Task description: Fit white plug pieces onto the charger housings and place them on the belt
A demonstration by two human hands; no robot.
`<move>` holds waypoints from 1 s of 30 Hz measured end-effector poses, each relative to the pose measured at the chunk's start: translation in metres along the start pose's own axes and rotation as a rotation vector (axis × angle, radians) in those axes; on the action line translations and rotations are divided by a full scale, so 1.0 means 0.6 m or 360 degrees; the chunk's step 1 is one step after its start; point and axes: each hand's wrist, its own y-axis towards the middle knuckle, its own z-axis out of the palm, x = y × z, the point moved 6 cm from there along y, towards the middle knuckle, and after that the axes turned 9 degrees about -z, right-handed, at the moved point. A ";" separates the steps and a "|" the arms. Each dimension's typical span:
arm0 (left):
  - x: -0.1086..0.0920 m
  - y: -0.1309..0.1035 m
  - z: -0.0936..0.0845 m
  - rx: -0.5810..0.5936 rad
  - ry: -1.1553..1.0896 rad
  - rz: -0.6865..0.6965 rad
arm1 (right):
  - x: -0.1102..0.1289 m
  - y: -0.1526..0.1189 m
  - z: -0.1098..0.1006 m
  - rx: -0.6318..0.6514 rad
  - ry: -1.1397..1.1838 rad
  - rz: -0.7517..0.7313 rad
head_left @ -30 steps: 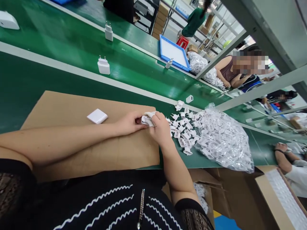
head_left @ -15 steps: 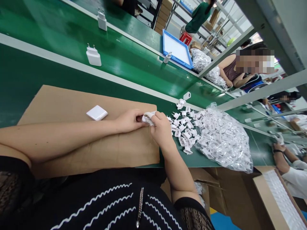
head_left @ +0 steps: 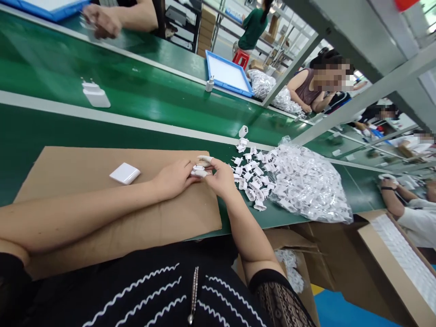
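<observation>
Over the right part of a cardboard sheet (head_left: 163, 222), my left hand (head_left: 175, 178) and my right hand (head_left: 219, 176) meet around a small white plug piece (head_left: 198, 168). Both hands are closed on it, and pale covers sit on the right thumb and a right finger. Fingers hide part of the piece. A white square charger block (head_left: 125, 173) lies on the cardboard, left of my hands. To the right, many loose white plug pieces (head_left: 258, 182) lie beside a clear bag of similar pieces (head_left: 309, 181).
Beyond a pale rail, chargers (head_left: 96, 95) stand on the green conveyor (head_left: 153, 97). A blue-rimmed tray (head_left: 229, 74) is across it. A co-worker's hand (head_left: 104, 22) is at the upper left. Open cardboard boxes (head_left: 340, 254) stand below the table at the right.
The view has shifted. My right fingers have opened out somewhat around the piece, which shows more now. Conveyor chargers sit further left, and a co-worker's hand has appeared at the upper left.
</observation>
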 end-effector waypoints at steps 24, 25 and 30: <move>0.158 0.296 -0.186 -0.0690 0.0291 -0.0673 | -0.141 0.017 -0.132 -0.0565 -0.0626 0.0384; 0.137 0.296 -0.192 -0.0853 0.0284 -0.0486 | -0.135 0.017 -0.134 -0.0648 -0.0525 0.0362; 0.006 0.348 -0.114 -0.0450 0.0389 0.0394 | -0.130 0.019 -0.115 -0.0798 0.0287 0.0388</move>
